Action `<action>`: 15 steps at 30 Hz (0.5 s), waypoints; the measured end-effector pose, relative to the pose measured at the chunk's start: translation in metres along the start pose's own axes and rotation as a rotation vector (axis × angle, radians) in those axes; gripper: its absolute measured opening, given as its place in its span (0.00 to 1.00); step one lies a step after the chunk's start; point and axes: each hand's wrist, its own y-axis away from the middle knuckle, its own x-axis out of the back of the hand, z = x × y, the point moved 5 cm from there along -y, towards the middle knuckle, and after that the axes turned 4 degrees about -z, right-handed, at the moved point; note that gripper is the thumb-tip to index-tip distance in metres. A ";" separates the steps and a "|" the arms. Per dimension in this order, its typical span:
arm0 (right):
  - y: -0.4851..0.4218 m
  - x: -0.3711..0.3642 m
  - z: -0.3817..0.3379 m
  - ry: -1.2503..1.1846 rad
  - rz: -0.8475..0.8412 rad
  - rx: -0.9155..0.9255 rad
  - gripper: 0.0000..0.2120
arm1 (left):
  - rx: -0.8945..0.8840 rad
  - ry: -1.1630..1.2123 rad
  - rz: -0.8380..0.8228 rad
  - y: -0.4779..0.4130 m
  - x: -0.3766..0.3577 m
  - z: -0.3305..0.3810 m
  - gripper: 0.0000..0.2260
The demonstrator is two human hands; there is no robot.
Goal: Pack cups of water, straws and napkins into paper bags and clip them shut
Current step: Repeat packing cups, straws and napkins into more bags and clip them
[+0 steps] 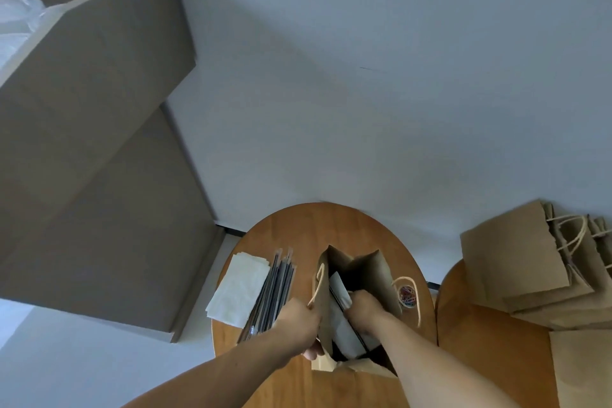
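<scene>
Open bag (pixel 367 275) stands mid-table (pixel 298 228). Left hand (pixel 299 325) grips its left rim. Right hand (pixel 364 308), inside the mouth, pinches a napkin (pixel 342 325) against the left wall. Napkin stack (pixel 238 288) and straws (pixel 275 288) lie at the table's left edge. Clips (pixel 406 295) sit just right of the bag.

A round wooden table (pixel 314 228) carries a stack of white napkins (pixel 238 288) on its left. A bundle of wrapped straws (pixel 275 288) lies just beside them, and an open paper bag (pixel 367 278) stands mid-table. To its right sits a small clear cup of coloured clips (pixel 406 295). A second wooden table (pixel 477 341) alongside bears piled flat bags (pixel 516 255).
</scene>
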 end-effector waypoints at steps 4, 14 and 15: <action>-0.007 -0.003 0.003 0.143 0.109 -0.053 0.04 | 0.017 -0.012 0.010 0.000 0.001 -0.006 0.14; 0.034 0.019 -0.039 0.370 0.256 0.131 0.17 | -0.064 -0.032 -0.022 -0.005 0.007 -0.001 0.12; 0.048 0.028 -0.047 0.417 0.284 0.183 0.15 | -0.070 -0.045 -0.025 -0.006 0.007 0.001 0.11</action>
